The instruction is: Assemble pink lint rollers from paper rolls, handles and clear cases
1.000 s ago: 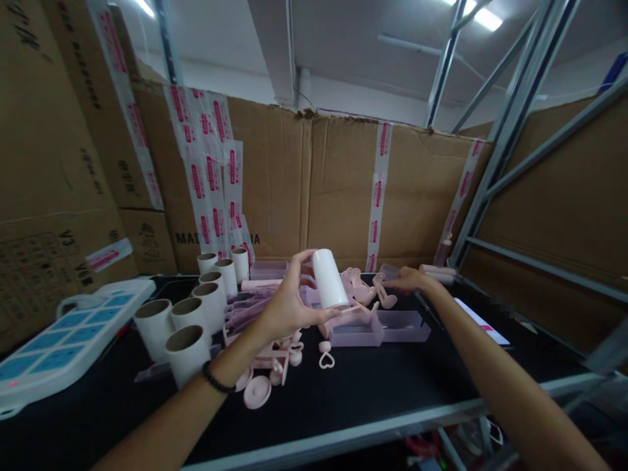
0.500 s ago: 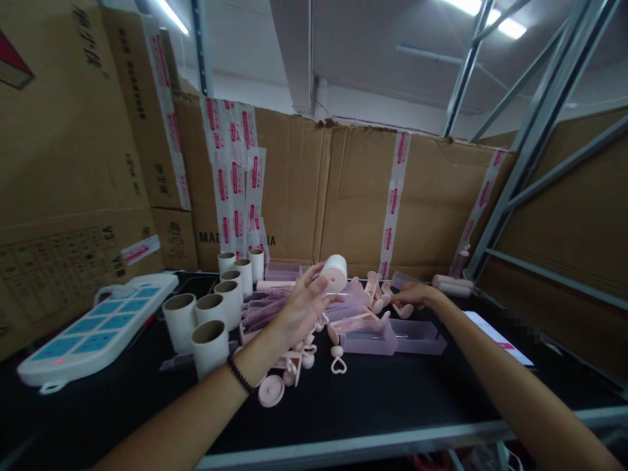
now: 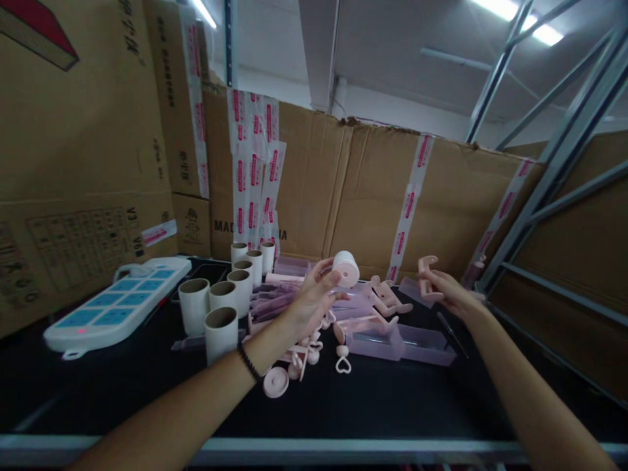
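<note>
My left hand (image 3: pixel 316 294) is closed around a white cardboard tube with a pink cap (image 3: pixel 347 269), tilted so that the cap's small centre hole faces me. On the right, my right hand (image 3: pixel 450 291) pinches a pink plastic bracket (image 3: pixel 426 278), lifted above the table. More pink brackets (image 3: pixel 387 297) lie between the two hands. Below them rest translucent purple boxes (image 3: pixel 426 345) and a pink heart-shaped piece (image 3: pixel 343 361). A round pink disc (image 3: pixel 275 382) lies near my left wrist, beside several small pink parts partly hidden by my forearm.
Several white cardboard tubes (image 3: pixel 193 304) stand upright at the left, next to a white power strip (image 3: pixel 118 302) with blue sockets. Cardboard walls (image 3: pixel 314 183) close off the back and left. A thin dark tool (image 3: pixel 452 333) lies near my right forearm. Metal shelf posts rise at the right.
My right hand has picked up a pink bracket from the pile and lifted it to the right. The left hand still holds the capped tube. The view has shifted slightly.
</note>
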`<state>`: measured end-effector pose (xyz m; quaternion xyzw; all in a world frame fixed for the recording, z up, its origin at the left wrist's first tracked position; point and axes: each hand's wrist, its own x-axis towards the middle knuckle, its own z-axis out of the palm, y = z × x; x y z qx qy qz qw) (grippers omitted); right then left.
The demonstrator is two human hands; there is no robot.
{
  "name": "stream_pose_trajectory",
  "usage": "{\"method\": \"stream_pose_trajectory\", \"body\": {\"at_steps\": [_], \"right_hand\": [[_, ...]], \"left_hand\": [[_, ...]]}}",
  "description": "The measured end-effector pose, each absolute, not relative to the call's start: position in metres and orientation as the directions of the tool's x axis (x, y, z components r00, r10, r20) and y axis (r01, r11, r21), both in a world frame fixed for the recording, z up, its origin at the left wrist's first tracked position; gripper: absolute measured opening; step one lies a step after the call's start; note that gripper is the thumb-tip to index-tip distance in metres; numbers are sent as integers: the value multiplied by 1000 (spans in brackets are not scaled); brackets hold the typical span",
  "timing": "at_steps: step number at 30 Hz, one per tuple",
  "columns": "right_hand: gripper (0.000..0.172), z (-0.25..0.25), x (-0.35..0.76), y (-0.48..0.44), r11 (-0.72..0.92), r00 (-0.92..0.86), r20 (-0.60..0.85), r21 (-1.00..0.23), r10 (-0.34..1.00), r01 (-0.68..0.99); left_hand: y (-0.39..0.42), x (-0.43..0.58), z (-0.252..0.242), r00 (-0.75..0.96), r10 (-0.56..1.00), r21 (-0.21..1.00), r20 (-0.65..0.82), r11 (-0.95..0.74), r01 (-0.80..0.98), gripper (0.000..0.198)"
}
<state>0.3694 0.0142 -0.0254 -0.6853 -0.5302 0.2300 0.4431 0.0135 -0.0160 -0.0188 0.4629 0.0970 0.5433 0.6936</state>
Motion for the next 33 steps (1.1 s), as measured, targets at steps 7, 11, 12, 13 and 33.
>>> {"method": "stream_pose_trajectory", "body": {"at_steps": [7, 11, 12, 13, 33], "right_hand": [[32, 8, 314, -30, 265, 148, 232, -926, 961, -268], [25, 14, 261, -34, 199, 29, 204, -896, 979, -398], [27, 15, 250, -31, 166, -21, 192, -894, 981, -417], [31, 17, 241, -27, 143, -58, 185, -892, 981, -430], [45, -10, 185, -2, 551, 170, 525, -806, 834, -216]], "left_hand": [[-14, 18, -20, 297, 854, 817, 427, -223, -533, 76], [-8, 18, -21, 239, 854, 839, 461, -332, -432, 80], [-6, 18, -21, 215, 856, 841, 469, -360, -404, 82], [-4, 18, -21, 191, 857, 844, 478, -387, -372, 84], [11, 17, -30, 221, 788, 818, 575, -554, -151, 96]]}}
